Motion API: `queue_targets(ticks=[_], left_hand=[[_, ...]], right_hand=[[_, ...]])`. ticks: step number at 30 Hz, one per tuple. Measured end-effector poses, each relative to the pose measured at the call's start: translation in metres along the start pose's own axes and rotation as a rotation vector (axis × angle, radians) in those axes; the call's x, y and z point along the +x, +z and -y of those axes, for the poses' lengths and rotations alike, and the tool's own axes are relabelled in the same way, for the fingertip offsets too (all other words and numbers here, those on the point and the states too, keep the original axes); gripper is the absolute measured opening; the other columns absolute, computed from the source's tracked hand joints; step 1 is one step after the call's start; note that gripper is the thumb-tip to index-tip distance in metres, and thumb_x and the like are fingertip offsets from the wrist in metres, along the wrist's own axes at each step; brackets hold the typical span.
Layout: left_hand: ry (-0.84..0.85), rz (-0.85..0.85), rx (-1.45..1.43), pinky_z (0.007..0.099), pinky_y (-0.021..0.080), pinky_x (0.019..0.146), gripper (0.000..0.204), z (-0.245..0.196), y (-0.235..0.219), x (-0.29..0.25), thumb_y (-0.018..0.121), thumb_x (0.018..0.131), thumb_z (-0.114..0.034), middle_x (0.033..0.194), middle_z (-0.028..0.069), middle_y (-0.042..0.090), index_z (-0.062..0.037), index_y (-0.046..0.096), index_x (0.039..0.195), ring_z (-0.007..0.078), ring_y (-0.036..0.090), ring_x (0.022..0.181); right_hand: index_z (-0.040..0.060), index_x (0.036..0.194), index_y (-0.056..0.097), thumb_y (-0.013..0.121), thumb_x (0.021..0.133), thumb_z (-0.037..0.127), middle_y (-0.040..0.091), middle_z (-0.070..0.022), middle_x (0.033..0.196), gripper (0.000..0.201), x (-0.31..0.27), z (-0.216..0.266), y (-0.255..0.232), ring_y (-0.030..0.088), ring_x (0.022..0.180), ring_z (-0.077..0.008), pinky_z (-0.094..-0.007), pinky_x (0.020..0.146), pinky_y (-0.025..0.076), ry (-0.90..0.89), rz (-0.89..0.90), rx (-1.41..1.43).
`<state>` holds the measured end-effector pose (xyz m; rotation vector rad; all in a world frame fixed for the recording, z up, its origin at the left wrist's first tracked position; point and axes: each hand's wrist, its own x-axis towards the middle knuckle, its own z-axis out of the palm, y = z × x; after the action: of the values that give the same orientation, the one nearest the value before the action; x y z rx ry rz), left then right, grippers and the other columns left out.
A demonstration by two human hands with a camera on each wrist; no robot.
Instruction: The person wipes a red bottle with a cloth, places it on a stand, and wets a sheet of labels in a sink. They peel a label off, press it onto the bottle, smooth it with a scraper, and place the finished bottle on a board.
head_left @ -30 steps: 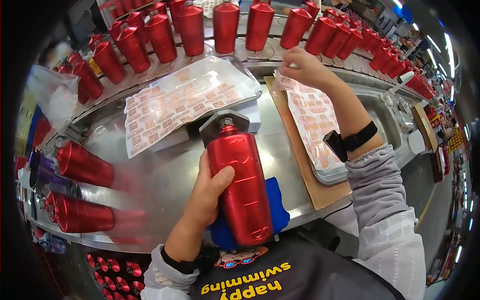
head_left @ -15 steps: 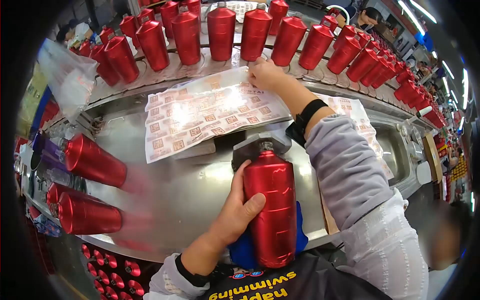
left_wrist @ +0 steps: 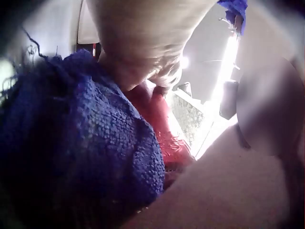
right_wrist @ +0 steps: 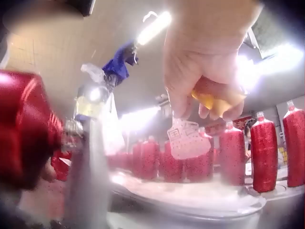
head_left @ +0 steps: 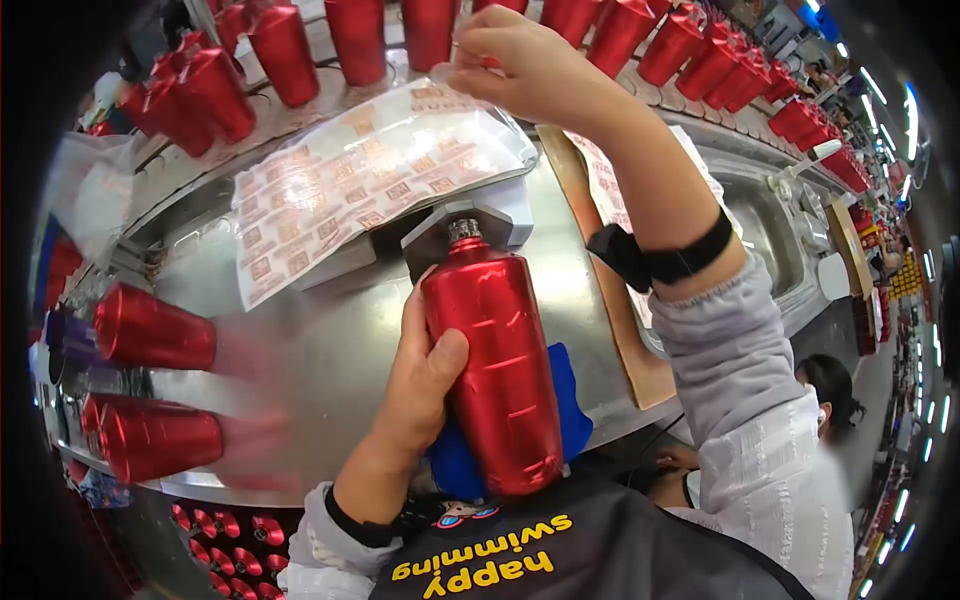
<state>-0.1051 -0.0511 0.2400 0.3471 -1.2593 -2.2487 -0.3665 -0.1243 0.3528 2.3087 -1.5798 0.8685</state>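
My left hand (head_left: 415,375) grips a red bottle (head_left: 495,370) from its left side, thumb across the front. The bottle lies tilted, its neck against a grey angular holder (head_left: 415,243), with a blue cloth (head_left: 572,395) beneath. At the top edge of the left label sheet (head_left: 350,185), my right hand (head_left: 540,75) is raised. Between its fingertips, the right wrist view shows a small see-through label (right_wrist: 188,140) with printed characters. In the left wrist view the blue cloth (left_wrist: 109,133) covers much of the red bottle (left_wrist: 159,126).
Red bottles (head_left: 355,40) stand in a curved row along the far conveyor. Several more lie at the left on the steel table (head_left: 330,400). Another label sheet (head_left: 600,180) is on the right, beside a brown board (head_left: 640,365) and a sink (head_left: 765,225). A person is at lower right.
My right hand has gone from the right sheet to the left one, then risen off its top edge with a label. My left hand keeps its grip on the bottle.
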Motion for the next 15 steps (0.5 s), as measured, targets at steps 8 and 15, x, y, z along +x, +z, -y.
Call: queue_targets(ticks=[8,15], left_hand=[[-0.030,0.078,-0.129,0.0358,0.046,0.098,0.059,-0.008,0.007,-0.006,0.048,0.098,-0.043,0.129,0.0102,0.049,-0.0076,0.030,0.141,0.0182,0.053,0.116],[0.032,0.021,-0.012,0.0359,0.046,0.097,0.055,-0.007,0.014,-0.008,0.046,0.099,-0.043,0.127,0.0100,0.051,-0.0081,0.032,0.139,0.0189,0.055,0.115]], right_hand=[[-0.0003,0.090,0.060,0.066,0.089,0.015,0.057,-0.0055,0.107,0.017,-0.054,0.096,-0.094,0.055,0.093,-0.0116,-0.0271,0.077,0.045,0.036,0.058,0.142],[0.0004,0.086,0.061,0.065,0.087,0.016,0.057,-0.0124,0.109,0.016,-0.090,0.138,-0.107,0.058,0.093,-0.0237,-0.0330,0.077,0.047,0.078,0.092,0.229]])
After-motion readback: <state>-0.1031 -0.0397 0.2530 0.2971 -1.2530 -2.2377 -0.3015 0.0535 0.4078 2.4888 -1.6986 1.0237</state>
